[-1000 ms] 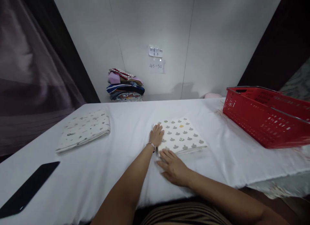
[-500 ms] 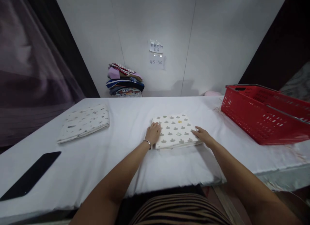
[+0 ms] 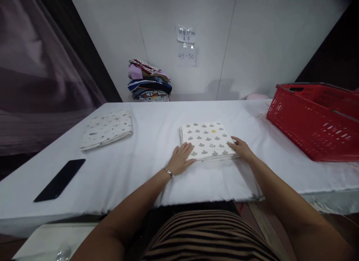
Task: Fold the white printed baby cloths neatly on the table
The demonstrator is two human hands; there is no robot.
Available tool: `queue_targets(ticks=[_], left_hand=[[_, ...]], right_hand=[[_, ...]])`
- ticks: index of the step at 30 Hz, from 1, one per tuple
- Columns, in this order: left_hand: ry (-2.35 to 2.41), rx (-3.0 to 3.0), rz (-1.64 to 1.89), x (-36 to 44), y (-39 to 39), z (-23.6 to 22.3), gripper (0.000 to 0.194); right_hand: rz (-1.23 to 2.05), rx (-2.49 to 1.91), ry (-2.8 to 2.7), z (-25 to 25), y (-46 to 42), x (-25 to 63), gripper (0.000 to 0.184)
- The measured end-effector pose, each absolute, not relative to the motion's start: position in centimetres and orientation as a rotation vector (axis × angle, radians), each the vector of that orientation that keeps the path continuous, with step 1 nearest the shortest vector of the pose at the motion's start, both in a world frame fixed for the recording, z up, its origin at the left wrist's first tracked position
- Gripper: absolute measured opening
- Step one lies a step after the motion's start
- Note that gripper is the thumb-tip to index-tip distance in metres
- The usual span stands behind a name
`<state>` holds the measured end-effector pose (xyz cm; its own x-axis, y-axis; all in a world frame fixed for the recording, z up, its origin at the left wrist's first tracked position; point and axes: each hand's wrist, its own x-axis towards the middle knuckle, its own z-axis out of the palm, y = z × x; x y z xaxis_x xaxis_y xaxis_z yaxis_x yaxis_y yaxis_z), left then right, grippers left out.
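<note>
A folded white cloth with grey and yellow prints [image 3: 208, 140] lies in the middle of the white table [image 3: 157, 171]. My left hand [image 3: 181, 158] rests flat at its near left corner, fingers stretched out, a bracelet on the wrist. At the cloth's near right corner sits my right hand [image 3: 240, 148], fingers slightly curled on the edge; whether it grips the cloth is not clear.
A second folded printed cloth [image 3: 108, 128] lies at the left. A black phone [image 3: 60, 179] sits near the front left edge. A red plastic basket [image 3: 315, 118] stands at the right. A stack of folded clothes [image 3: 148, 81] is against the back wall under a paper note [image 3: 186, 35].
My right hand went from the cloth's near edge to its right corner. My left hand slid from the left side to the near left corner. The view tilted down slightly.
</note>
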<state>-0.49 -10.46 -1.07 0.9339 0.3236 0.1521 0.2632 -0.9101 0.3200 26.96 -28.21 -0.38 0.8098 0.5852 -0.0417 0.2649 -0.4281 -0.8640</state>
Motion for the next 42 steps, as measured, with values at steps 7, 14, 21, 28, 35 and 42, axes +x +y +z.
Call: queue_targets(ticks=[7, 14, 21, 28, 35, 42], left_hand=[[0.244, 2.996, 0.44, -1.9, -12.1, -0.4, 0.056], [0.208, 3.005, 0.4, -0.8, -12.5, -0.3, 0.056], [0.22, 3.02, 0.394, -0.5, -12.5, -0.6, 0.058], [0.37, 2.956, 0.428, -0.5, -14.2, -0.1, 0.061], [0.587, 2.916, 0.575, 1.0, -15.1, -0.6, 0.067], [0.648, 2.923, 0.544, 1.4, -14.2, -0.4, 0.065]], right_hand=[[0.065, -1.95, -1.358, -0.6, -32.9, 26.9, 0.047], [-0.129, -1.989, -1.891, -1.0, -34.2, 26.3, 0.061], [-0.267, -2.107, -2.024, -0.7, -32.6, 26.9, 0.056], [-0.343, -1.905, -2.023, 0.6, -32.1, 28.1, 0.052], [-0.361, -1.933, -1.959, 5.3, -30.5, 28.5, 0.05], [-0.296, -1.971, -1.914, 7.7, -29.4, 27.9, 0.049]])
